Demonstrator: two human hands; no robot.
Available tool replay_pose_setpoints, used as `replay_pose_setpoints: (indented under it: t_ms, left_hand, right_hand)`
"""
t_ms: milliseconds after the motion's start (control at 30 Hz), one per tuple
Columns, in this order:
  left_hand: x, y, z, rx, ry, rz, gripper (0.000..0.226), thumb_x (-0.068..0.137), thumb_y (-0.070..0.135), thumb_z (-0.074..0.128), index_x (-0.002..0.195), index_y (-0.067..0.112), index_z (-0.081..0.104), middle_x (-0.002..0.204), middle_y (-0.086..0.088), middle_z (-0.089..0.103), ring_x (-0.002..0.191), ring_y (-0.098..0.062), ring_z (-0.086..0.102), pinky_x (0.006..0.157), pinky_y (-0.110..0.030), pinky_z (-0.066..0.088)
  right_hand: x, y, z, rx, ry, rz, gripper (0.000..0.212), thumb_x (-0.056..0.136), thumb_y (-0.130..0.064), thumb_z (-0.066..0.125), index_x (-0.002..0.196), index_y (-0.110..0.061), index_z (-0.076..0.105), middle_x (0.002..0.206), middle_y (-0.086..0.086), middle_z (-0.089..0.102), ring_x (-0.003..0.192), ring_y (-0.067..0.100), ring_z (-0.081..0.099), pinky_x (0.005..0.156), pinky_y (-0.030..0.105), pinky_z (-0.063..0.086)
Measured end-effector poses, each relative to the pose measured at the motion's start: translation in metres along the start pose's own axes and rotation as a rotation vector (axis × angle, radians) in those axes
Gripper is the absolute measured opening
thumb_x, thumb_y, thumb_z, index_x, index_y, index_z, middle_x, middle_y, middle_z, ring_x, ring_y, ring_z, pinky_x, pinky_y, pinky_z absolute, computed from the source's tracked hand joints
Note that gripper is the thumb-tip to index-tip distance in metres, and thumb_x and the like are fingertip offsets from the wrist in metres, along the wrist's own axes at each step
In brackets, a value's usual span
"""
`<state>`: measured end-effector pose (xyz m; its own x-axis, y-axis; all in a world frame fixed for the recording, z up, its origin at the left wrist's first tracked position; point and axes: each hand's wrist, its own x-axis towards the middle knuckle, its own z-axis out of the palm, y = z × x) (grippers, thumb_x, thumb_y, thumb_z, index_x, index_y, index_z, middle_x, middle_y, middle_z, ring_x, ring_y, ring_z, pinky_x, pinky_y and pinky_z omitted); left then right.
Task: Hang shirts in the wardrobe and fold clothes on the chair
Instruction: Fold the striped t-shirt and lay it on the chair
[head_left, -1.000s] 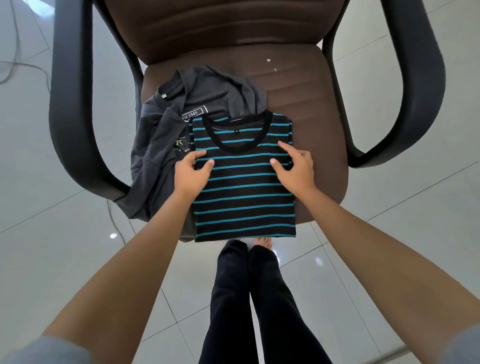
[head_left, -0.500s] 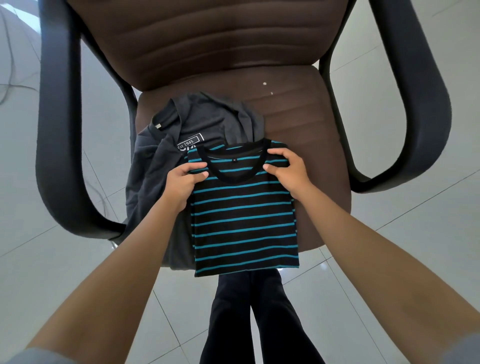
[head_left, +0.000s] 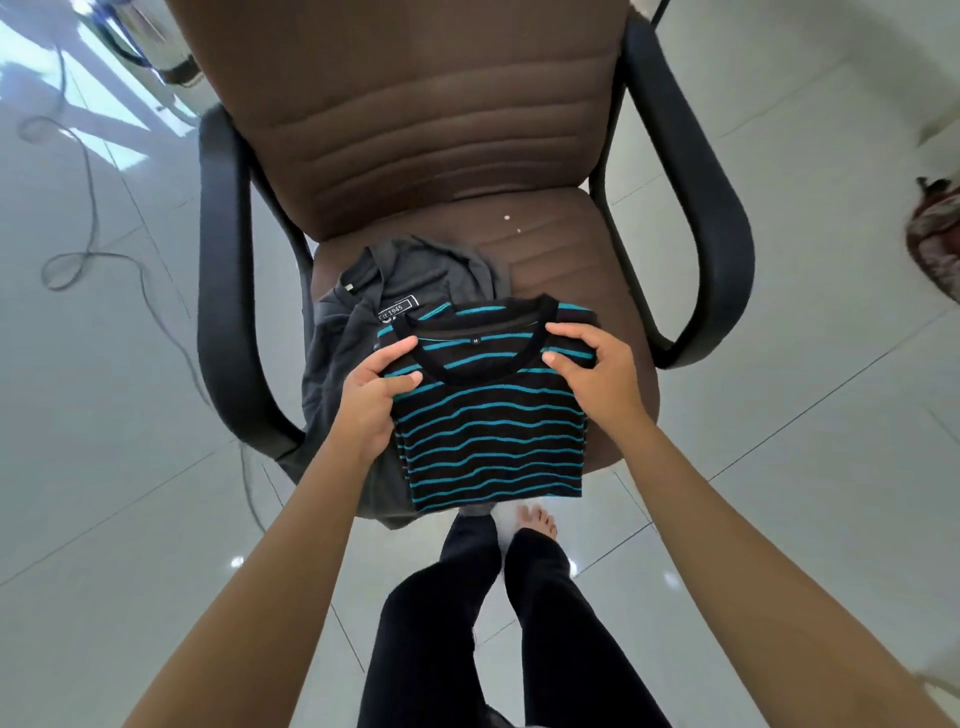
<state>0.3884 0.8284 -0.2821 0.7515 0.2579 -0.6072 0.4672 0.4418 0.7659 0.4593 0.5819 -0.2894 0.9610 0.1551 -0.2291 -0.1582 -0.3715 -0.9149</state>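
I see the striped shirt (head_left: 488, 421) at the centre of the frame, already folded into a neat rectangle with its collar toward the top, lying over the front edge of the brown chair (head_left: 571, 270) seat. My left hand (head_left: 371, 400) pinches its upper left corner, thumb on top and fingers curled under; my right hand (head_left: 597, 374) grips the upper right corner the same way. I judge this fold done and the shirt about to be lifted or set straight.

Just left of it, partly beneath it, the grey shirt (head_left: 353, 332) lies rumpled and unfolded, spilling off the seat's front left. That one is left to fold, by my reckoning.

No wardrobe or hanger shows, so I cannot tell how the hanging stands.

A cable (head_left: 93, 249) loops over the tiled floor at the upper left.
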Motion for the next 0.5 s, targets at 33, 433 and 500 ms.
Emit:
replay_pose_setpoints:
  t_ms: [33,433,500]
  left_hand:
    - [-0.014,0.004,0.001,-0.003,-0.015,0.017,0.043,0.08,-0.015,0.055,0.109,0.015,0.067,0.112,-0.013,0.067,0.098,-0.026,0.066,0.076,-0.03,0.056]
    - [-0.175,0.084,0.018,0.232,-0.449,0.352,0.036,0.081,-0.014,0.057,0.098,0.016,0.067,0.095,-0.004,0.072,0.088,-0.022,0.068,0.081,-0.036,0.056]
    - [-0.213,0.096,0.028,0.269,-0.598,0.425,0.035,0.082,-0.014,0.058,0.098,0.016,0.066,0.087,0.003,0.074,0.081,-0.014,0.069,0.074,-0.029,0.057]
  right_hand:
    - [-0.012,-0.006,-0.006,-0.012,0.01,-0.018,0.029,0.084,-0.013,0.072,0.11,-0.026,0.07,0.105,-0.026,0.061,0.099,-0.014,0.056,0.097,0.017,0.046]
    - [-0.226,-0.11,-0.044,0.139,0.528,-0.247,0.028,0.083,-0.011,0.073,0.101,-0.033,0.071,0.107,-0.003,0.071,0.101,0.008,0.066,0.091,0.033,0.055]
    - [-0.278,-0.132,-0.047,0.117,0.689,-0.286,0.027,0.083,-0.011,0.072,0.103,-0.029,0.07,0.106,-0.005,0.07,0.101,0.008,0.065,0.091,0.026,0.053]
